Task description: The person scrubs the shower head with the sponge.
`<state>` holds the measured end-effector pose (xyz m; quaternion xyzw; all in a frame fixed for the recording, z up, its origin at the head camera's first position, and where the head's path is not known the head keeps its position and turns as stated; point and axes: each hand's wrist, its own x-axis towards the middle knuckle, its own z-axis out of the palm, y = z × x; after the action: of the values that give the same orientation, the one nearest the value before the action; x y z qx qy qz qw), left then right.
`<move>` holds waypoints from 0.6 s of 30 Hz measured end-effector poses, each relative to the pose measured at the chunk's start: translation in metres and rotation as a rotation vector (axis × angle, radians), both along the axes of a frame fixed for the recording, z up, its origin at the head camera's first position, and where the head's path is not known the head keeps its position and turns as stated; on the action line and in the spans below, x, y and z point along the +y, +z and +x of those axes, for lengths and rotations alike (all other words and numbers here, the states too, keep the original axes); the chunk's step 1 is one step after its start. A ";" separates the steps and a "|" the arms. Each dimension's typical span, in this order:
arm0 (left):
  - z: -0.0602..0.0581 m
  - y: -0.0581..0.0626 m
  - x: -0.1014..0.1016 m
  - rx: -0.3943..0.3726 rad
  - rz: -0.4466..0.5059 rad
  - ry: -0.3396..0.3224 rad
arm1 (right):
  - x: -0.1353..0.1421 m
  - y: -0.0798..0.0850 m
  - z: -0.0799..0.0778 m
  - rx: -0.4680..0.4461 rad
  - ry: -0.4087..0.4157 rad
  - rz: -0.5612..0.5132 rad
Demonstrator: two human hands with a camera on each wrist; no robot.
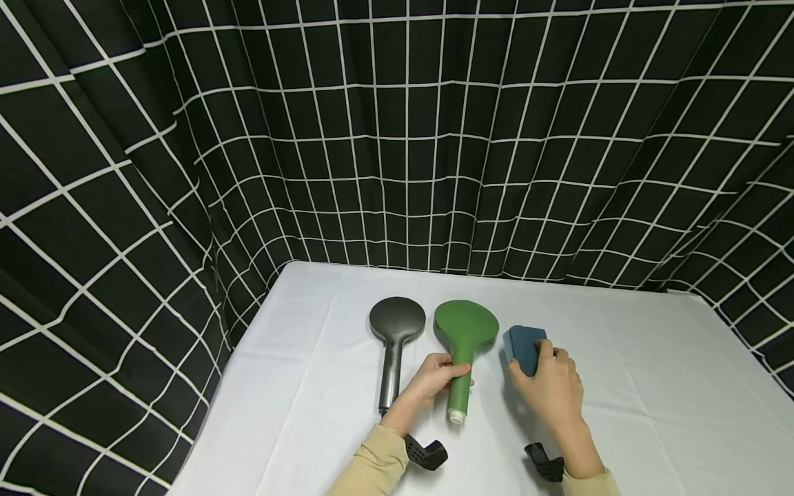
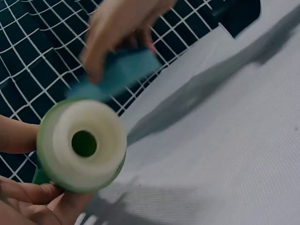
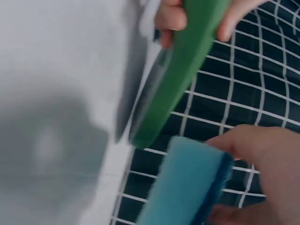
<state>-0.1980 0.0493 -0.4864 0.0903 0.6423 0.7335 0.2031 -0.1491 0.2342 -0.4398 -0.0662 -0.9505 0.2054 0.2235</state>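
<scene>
My left hand (image 1: 434, 377) grips the handle of a green shower head (image 1: 466, 324), its round head pointing away from me. The white threaded end (image 2: 89, 143) of that handle faces the left wrist camera, with a hole in its middle. To the right, my right hand (image 1: 554, 389) pinches a blue sponge (image 1: 526, 346) between thumb and fingers. In the right wrist view the sponge (image 3: 187, 180) shows a light blue body and a darker blue layer on one side. A gap separates the sponge from the green shower head.
A dark grey shower head (image 1: 397, 320) lies on the white-covered table (image 1: 298, 386), left of the green one. Black curtains with a white grid (image 1: 409, 138) stand behind the table and along both sides. Black wrist-worn pieces (image 1: 426, 455) sit below each hand.
</scene>
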 end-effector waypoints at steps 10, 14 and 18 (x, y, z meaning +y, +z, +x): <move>0.006 0.010 -0.001 0.157 0.138 -0.204 | -0.021 0.027 -0.025 0.389 0.510 0.116; 0.007 0.013 0.000 0.252 0.174 -0.289 | -0.018 0.044 -0.044 0.467 0.556 0.160; 0.009 0.016 0.003 0.268 0.205 -0.323 | -0.003 0.067 -0.067 0.498 0.413 0.067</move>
<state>-0.1891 0.0521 -0.4703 0.3086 0.5627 0.7345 0.2202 -0.2159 0.2313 -0.3732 0.1877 -0.8662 0.2250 0.4047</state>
